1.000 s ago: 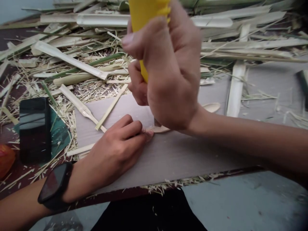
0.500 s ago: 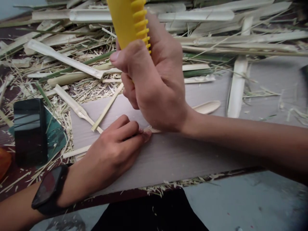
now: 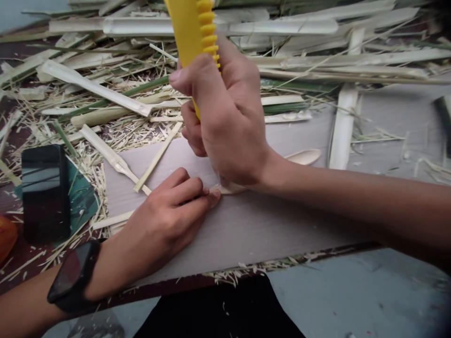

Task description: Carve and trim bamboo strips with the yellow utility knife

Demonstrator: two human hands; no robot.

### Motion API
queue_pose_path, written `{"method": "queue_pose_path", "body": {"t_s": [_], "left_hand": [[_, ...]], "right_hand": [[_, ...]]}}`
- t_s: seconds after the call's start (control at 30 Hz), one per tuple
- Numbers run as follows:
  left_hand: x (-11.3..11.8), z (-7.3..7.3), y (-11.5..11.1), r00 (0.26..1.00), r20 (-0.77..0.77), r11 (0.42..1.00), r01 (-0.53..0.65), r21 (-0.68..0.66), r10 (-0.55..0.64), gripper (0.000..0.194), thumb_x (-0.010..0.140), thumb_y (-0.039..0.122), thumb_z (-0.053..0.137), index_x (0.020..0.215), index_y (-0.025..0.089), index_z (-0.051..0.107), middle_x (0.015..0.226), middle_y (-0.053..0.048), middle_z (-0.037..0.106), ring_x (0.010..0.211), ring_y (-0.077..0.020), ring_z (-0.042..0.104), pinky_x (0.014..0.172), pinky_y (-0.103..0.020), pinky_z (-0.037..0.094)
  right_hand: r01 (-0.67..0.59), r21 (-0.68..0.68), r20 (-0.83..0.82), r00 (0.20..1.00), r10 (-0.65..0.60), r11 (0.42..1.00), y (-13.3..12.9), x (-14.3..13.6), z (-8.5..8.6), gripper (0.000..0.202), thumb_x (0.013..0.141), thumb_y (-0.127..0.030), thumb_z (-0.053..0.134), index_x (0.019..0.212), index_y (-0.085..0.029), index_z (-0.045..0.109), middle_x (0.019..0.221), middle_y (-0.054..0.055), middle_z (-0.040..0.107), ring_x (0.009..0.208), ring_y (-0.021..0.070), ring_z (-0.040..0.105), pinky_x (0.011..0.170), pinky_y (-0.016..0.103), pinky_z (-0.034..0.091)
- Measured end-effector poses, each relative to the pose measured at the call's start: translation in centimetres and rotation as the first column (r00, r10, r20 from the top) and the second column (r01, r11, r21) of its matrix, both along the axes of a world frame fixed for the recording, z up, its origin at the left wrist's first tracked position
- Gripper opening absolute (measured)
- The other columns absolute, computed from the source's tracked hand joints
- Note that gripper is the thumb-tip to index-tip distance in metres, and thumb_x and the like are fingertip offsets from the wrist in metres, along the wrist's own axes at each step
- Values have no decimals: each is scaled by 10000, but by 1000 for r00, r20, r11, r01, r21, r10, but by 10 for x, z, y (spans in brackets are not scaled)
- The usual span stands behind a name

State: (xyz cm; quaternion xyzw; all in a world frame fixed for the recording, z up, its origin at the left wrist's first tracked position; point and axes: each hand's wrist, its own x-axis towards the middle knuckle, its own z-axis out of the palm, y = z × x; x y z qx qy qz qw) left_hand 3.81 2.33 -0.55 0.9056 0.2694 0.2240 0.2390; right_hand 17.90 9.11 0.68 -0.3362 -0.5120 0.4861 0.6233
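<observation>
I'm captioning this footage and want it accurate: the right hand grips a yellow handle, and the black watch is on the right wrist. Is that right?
Not quite: the head view shows the black watch on the wrist of the left hand. The right hand does grip the yellow handle.

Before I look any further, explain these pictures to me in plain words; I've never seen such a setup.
There is no machine here: you are seeing a person's two bare hands. Every picture comes from one camera worn on that person's head, looking forward and down. The left hand, with a dark watch on its wrist, holds the end of a pale piece at the grey board. The right hand grips a yellow handle; its lower end is hard to make out. Beyond lie pale strips and scattered shavings, with a black phone at the left.
</observation>
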Motion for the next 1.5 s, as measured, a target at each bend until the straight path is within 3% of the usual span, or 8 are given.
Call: {"method": "queue_pose_path", "body": {"t_s": [0.23,0.33,0.5,0.63,0.93,1.1,1.33,1.5], "left_hand": [[-1,0,0,1000,11,1000,0,4,0,116,971,88,613,1077,106,657,908,-54,600,892,-178,530,770,-334,528],[-1,0,0,1000,-1,1000,3,10,-3,134,968,78,610,1091,99,658,922,-64,614,916,-189,544,804,-353,543],[-1,2,0,1000,-11,1000,2,4,-2,134,974,88,603,1096,99,659,955,-75,629,938,-196,558,815,-356,553],[-1,2,0,1000,-18,1000,3,-1,-3,120,970,79,606,1074,100,663,930,-66,621,925,-189,559,810,-348,553],[-1,0,0,1000,-5,1000,-6,1,6,122,988,102,589,1090,123,652,936,-65,622,904,-179,537,789,-340,536],[0,0,1,1000,5,1000,-13,-13,13,113,991,107,589,1079,143,651,917,-52,612,878,-165,520,777,-325,520],[0,-1,0,1000,-3,1000,-27,12,27,129,1001,123,575,1105,153,646,889,-38,579,842,-156,483,728,-302,493],[0,1,0,1000,-26,1000,-9,9,9,115,984,99,592,1079,109,656,891,-47,566,846,-161,477,719,-309,484]], "right_hand": [[-30,74,-24,999,32,997,1,-1,2,178,974,-205,472,800,-234,443,802,-13,469,728,76,537,666,184,510],[-27,32,-57,998,29,999,-1,-3,3,182,965,-219,473,788,-238,436,774,-15,451,693,79,515,572,186,466],[-27,-28,-60,998,25,999,-4,-4,4,176,940,-206,505,785,-232,426,777,-17,410,584,72,444,397,232,281],[-51,20,-25,998,52,998,-2,-1,3,177,964,-214,481,797,-249,432,800,-3,449,674,75,514,428,216,327],[-27,24,-50,998,28,999,-1,-4,1,171,933,-168,472,785,-239,425,763,-21,397,646,73,445,534,179,421],[-42,36,-34,998,44,998,0,-1,3,177,986,-305,470,824,-235,448,811,-17,455,744,67,545,541,160,434],[-28,36,-17,999,29,999,4,0,-1,159,959,-204,470,805,-244,464,793,-3,474,657,88,516,433,223,347],[-51,-14,-79,996,50,999,3,0,0,175,949,-247,514,793,-237,436,786,-7,454,659,92,507,467,222,382]]}}
